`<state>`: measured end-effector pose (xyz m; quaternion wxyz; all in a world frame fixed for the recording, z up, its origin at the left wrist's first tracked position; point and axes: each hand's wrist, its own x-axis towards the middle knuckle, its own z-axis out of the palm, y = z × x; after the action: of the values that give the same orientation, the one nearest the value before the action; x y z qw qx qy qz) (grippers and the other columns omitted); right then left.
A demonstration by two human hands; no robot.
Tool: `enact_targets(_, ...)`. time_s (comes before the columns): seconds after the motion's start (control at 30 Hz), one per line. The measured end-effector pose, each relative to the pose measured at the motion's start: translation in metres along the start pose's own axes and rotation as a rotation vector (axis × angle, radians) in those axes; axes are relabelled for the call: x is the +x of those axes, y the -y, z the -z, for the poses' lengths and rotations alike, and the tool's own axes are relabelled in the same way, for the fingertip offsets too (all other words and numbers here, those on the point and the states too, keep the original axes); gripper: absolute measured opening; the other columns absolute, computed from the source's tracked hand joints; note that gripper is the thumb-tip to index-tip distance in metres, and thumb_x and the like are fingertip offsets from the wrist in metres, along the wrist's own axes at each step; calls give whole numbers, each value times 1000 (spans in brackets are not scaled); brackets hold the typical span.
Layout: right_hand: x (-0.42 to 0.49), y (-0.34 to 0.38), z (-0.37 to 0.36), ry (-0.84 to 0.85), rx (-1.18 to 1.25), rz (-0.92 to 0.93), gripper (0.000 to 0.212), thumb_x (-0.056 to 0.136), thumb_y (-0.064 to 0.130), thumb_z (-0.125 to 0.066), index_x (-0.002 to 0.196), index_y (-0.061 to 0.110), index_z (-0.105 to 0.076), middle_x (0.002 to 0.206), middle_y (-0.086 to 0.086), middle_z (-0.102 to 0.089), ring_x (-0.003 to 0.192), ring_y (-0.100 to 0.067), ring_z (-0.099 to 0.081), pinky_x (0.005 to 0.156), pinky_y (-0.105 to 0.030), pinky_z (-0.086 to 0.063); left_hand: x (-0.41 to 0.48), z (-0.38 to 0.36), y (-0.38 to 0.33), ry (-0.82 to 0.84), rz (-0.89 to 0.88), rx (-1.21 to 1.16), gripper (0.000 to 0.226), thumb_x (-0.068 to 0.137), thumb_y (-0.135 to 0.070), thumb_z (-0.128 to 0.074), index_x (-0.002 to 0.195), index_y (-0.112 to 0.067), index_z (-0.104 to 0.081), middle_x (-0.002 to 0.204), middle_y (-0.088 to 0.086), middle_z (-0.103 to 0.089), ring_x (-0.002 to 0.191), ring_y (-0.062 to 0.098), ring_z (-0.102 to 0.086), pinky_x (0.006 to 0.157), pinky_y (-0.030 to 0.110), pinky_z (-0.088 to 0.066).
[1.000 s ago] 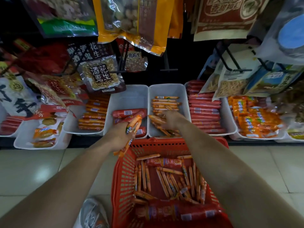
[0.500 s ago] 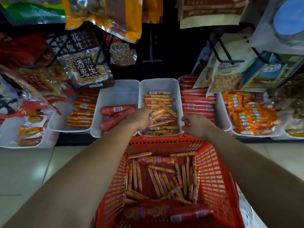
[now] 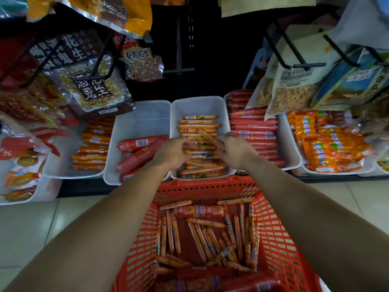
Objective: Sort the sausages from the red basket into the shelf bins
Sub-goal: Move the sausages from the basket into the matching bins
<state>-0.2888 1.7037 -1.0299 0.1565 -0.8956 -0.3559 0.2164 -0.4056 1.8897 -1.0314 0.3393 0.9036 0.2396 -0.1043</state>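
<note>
Sausages (image 3: 197,123) in bin (image 3: 200,105): right hand (image 3: 236,150) around slanted one (image 3: 209,138), left hand (image 3: 171,153) grip unclear.

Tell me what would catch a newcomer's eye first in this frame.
The red basket fills the foreground, with thin orange sausages scattered inside. Just beyond it, the left hand and right hand meet over the middle white bin, on its stack of the same kind. Snack bags hang above the shelf.
</note>
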Motion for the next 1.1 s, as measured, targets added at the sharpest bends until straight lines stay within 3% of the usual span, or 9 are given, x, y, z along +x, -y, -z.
enact_targets(0.2,63,20,-30,124,-4,-77,51,96,41,-53,137,12,-45,140,-18,-50,125,-36,-51,106,-45,-42,4,25,22,-154,31,-90,29,92,-22,-68,121,-22,-65,111,-6,-64,103,14,-61,94,32,-50)
enact_targets(0.33,75,24,-45,107,-80,-166,64,92,23,-57,148,6,-31,151,-20,-35,140,-39,-31,116,-48,-30,11,31,36,-197,110,-146,26,93,-23,-67,119,-18,-65,111,-2,-68,100,12,-61,84,21,-42)
enact_targets(0.47,77,21,-47,125,-8,-131,48,85,6,-62,131,19,-55,134,-12,-57,123,-33,-54,103,-44,-47,15,23,47,-219,129,-134,21,94,-21,-65,115,-17,-68,113,0,-71,99,11,-63,87,20,-43)
enact_targets(0.57,69,18,-52,163,5,-38,53,84,2,-61,127,33,-62,130,-2,-62,118,-26,-59,101,-39,-49,14,20,51,-217,124,-146,20,94,-20,-65,113,-16,-69,112,0,-71,101,12,-65,93,24,-47)
enact_targets(0.67,65,16,-53,200,37,20,45,89,21,-66,131,33,-60,136,0,-58,121,-24,-56,103,-38,-46,14,23,52,-228,134,-132,19,95,-21,-64,113,-17,-70,105,-6,-68,99,9,-63,91,22,-45)
enact_targets(0.77,62,16,-52,242,-5,77,61,84,45,-71,140,28,-52,142,-2,-51,127,-26,-50,106,-38,-42,15,21,51,-236,139,-124,18,94,-22,-65,111,-19,-70,103,-7,-68,98,10,-63,92,24,-46)
enact_targets(0.83,62,19,-52,246,-88,89,70,79,45,-77,141,25,-51,142,-5,-51,128,-28,-49,106,-38,-42,14,18,49,-196,119,-124,20,91,-20,-68,111,-20,-70,104,-5,-69,98,13,-65,95,30,-50)
enact_targets(0.93,66,21,-54,254,-173,41,55,81,41,-75,130,22,-58,130,-6,-60,118,-27,-57,97,-36,-49,14,16,47,-216,72,-17,25,87,-24,-71,113,-25,-70,110,-5,-68,99,15,-64,93,36,-53)
enact_targets(1.1,63,19,-53,222,-191,50,47,84,41,-74,127,25,-62,128,-2,-62,120,-26,-57,97,-34,-45,18,15,46,-229,48,33,25,88,-24,-72,113,-27,-69,117,-4,-54,104,16,-56,88,28,-46)
